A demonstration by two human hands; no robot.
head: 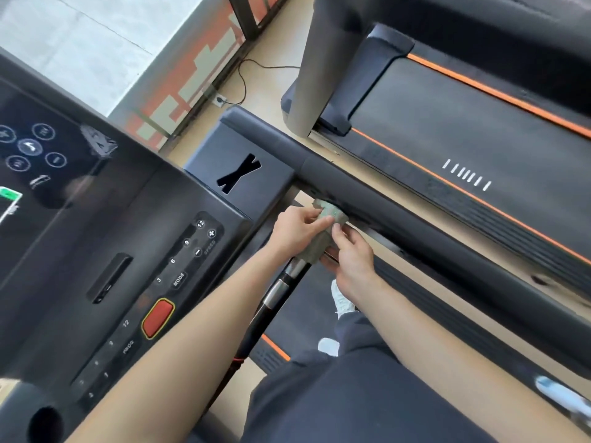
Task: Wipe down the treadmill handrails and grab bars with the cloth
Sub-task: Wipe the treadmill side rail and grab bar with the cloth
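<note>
Both hands clamped on cloth (332, 214): left hand (295, 230) pinches its upper end, right hand (351, 260) wraps it round grab bar (278, 292) under my fingers. Best, I judge: hold it snug, twist, slide toward my wrists over the chrome bands.

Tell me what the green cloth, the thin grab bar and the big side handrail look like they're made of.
The cloth looks like soft woven or microfibre fabric, pale green and matt; it crumples and wraps. The grab bar is probably metal tube, glossy black with bright silver bands catching light. The handrail is dark grey and matt, with no glare: likely moulded plastic or a rubbery coating.
</note>
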